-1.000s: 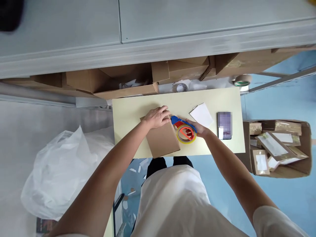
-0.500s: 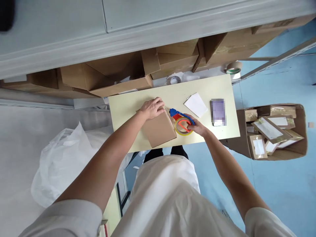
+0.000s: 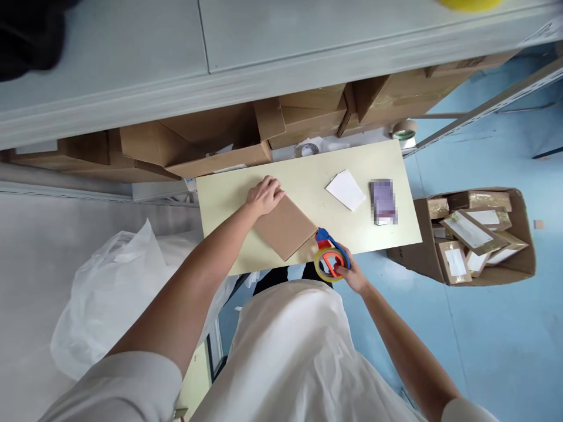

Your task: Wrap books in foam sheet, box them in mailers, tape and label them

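Observation:
A flat brown cardboard box lies at an angle on the pale yellow table. My left hand grips its far left corner with bent fingers. In my right hand is a blue and red tape dispenser with a roll of clear yellowish tape, fingers wrapped round the handle. The blue head of the dispenser is at the box's right corner; whether it touches cannot be made out. Beyond the box lie white paper slips and a blurred purple item.
A large carton full of taped parcels stands at the right. Open cardboard boxes line the shelf behind the table, with tape rolls near them. White plastic wrap is piled at the left. A grey shelf edge overhangs.
The dispenser in my right hand has come nearer me, from beside the box's right edge to its right corner. The box has turned slightly; my left hand stays on it.

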Tool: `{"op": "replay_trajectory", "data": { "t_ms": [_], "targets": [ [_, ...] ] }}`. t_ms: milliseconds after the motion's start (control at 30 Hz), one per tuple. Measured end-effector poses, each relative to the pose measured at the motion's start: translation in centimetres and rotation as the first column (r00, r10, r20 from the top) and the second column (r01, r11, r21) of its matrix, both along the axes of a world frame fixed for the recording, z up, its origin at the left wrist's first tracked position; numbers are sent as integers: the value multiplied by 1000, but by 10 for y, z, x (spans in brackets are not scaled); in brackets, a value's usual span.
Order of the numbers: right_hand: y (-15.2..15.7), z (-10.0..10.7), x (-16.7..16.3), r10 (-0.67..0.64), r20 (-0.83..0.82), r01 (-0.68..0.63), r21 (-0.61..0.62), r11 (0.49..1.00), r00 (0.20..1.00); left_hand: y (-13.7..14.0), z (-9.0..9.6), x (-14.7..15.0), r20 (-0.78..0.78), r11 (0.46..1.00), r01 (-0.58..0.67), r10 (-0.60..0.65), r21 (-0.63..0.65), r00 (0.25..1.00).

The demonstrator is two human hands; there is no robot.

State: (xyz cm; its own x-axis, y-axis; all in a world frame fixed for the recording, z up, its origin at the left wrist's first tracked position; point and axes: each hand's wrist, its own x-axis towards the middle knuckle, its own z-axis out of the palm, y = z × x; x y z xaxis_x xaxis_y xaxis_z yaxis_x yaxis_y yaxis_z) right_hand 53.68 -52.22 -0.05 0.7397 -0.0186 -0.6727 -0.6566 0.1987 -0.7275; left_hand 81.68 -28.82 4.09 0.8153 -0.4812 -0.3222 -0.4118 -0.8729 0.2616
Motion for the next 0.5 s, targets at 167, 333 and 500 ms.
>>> {"op": "replay_trajectory", "data": {
  "t_ms": [167,333,500],
  "targets": [
    [2,4,94,-56,90,63,-87,994,994,36,-4,-32,64,856,-515,512,55,857],
    [-8,16,180,181,71,-187,81,979,981,40,11,-69,139,957,-236,214,171,967],
    [-8,9,179,212,41,-216,160,963,976,23,23,-69,67,981,-54,42,186,997]
  ]
}}
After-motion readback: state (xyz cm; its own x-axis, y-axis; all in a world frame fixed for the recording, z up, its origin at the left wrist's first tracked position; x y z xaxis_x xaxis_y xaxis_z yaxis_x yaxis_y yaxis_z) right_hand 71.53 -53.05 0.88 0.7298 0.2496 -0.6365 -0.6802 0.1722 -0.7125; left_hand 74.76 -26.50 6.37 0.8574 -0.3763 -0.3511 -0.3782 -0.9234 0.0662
